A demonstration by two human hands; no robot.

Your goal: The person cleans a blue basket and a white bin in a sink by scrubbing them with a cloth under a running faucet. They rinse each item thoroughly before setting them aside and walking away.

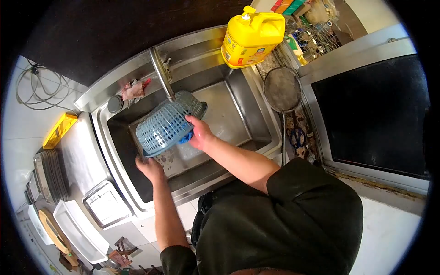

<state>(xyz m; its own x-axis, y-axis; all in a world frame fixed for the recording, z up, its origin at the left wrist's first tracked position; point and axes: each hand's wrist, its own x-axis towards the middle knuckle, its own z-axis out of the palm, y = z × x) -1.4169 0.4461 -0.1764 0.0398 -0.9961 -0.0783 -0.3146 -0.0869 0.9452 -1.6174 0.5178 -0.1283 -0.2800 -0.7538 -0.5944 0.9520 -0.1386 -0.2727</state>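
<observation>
A light blue plastic basket (167, 123) is held tilted over the steel sink (233, 114), under the tap (161, 73). My left hand (149, 167) grips the basket's lower rim. My right hand (199, 133) presses a blue sponge or cloth (185, 137) against the basket's side near its base. The sponge is mostly hidden by my fingers.
A big yellow detergent jug (252, 36) stands at the sink's back right corner. A round mesh strainer (282, 89) lies right of the sink, with scissors (298, 136) below it. Stacked plates (50, 172), a steel tray (106, 204) and white trays (78, 229) sit on the left drainboard.
</observation>
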